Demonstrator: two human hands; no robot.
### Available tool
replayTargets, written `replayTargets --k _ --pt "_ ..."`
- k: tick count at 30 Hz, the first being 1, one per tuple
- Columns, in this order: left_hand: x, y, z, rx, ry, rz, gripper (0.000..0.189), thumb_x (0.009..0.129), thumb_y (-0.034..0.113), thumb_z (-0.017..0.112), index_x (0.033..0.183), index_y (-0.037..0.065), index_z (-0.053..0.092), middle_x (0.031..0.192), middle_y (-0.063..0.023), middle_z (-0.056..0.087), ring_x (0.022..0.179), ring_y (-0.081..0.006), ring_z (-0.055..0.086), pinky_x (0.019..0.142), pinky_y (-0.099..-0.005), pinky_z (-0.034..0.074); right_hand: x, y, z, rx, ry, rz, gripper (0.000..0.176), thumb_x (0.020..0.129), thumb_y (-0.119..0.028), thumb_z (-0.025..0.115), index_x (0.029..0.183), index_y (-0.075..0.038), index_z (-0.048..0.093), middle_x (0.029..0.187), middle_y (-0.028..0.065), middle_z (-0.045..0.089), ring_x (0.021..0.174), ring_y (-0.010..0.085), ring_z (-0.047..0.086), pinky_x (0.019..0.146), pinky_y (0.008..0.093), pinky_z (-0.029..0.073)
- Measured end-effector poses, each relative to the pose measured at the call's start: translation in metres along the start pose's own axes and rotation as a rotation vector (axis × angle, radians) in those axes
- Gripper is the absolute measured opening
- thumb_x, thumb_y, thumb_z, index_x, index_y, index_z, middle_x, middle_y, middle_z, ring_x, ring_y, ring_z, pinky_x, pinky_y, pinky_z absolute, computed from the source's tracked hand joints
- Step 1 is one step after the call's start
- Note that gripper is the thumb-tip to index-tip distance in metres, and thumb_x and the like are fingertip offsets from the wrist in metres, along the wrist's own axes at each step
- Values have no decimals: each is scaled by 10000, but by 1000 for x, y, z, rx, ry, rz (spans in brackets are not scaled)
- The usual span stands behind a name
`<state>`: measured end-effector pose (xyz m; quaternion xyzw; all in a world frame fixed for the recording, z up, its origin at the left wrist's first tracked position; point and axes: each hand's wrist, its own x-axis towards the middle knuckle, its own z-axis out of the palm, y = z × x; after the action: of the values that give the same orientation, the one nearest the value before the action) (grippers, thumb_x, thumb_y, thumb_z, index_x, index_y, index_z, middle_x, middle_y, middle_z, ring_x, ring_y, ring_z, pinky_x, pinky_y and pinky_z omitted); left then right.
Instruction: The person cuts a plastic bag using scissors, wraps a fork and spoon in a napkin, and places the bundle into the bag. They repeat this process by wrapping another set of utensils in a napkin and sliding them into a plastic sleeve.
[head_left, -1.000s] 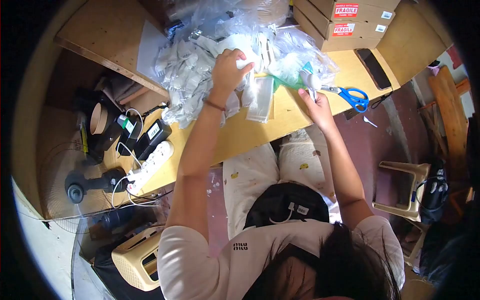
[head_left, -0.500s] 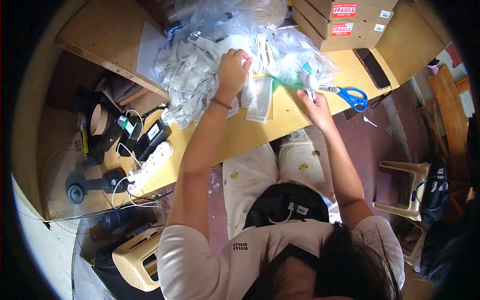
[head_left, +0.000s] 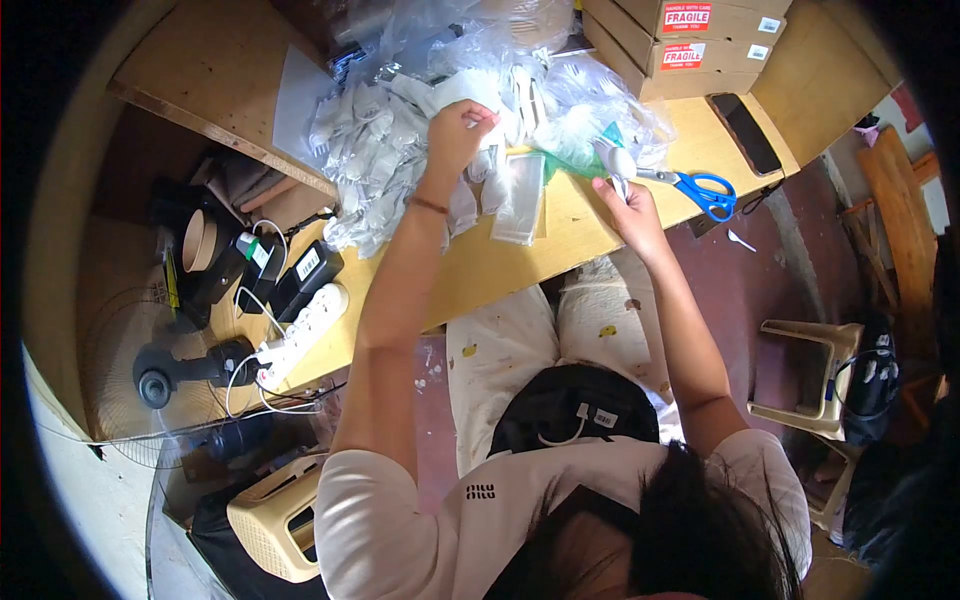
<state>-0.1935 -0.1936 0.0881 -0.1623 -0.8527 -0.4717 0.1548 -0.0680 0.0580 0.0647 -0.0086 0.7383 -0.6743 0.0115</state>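
Note:
My left hand (head_left: 455,135) reaches into a heap of white plastic cutlery (head_left: 390,150) on the wooden table (head_left: 480,270) and is closed on a white piece from it. My right hand (head_left: 632,212) sits near the table's front edge, gripping white plastic spoons (head_left: 615,162) that stick up out of the fist. A small clear plastic bag (head_left: 521,198) lies flat between the two hands. Crumpled clear plastic bags (head_left: 560,110) lie behind it.
Blue-handled scissors (head_left: 700,190) lie just right of my right hand. A black phone (head_left: 745,133) and cardboard boxes with FRAGILE labels (head_left: 690,45) are at the back right. A power strip (head_left: 300,330), chargers and a fan (head_left: 160,375) crowd the left. A plastic stool (head_left: 815,385) stands on the right.
My left hand has shifted slightly within the cutlery heap and curled tighter on a white piece. My right hand has stayed in place with the spoons.

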Motion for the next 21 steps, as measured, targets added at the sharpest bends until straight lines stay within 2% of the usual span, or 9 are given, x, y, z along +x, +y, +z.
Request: replayTargets --k 5,8,17,20,21 --pt "2 -1 -5 -51 -54 -47 143 700 154 718 768 34 680 709 -64 662 626 -116 596 603 -245 461 1 1 0 -26 5 -36 397 879 -283 585 572 -66 458 536 -89 351 524 31 285 459 233 238" --pt "-1 9 -9 26 -98 -91 138 736 125 702 826 23 679 737 -27 660 647 -63 563 615 -196 443 1 4 1 -22 15 -56 397 878 -281 586 568 -70 455 533 -91 347 519 29 281 455 234 231" --pt "3 -3 -10 -178 -72 -130 105 757 47 659 851 1 666 792 -37 657 708 -54 566 653 -187 443 1 2 1 -21 13 -23 389 876 -280 590 572 -75 458 531 -94 345 518 27 276 455 233 223" --pt "5 -4 -17 -246 -12 -143 97 751 84 680 810 9 663 711 -20 642 623 -93 572 604 -208 454 2 6 1 -33 16 -35 387 874 -283 592 576 -73 463 534 -93 348 520 28 277 456 233 226" --pt "5 -5 -21 -297 -8 -163 95 768 89 664 829 16 655 745 -14 638 657 -91 568 627 -211 451 2 6 1 -24 11 -33 386 874 -284 592 578 -72 464 534 -92 349 520 29 277 456 233 227"
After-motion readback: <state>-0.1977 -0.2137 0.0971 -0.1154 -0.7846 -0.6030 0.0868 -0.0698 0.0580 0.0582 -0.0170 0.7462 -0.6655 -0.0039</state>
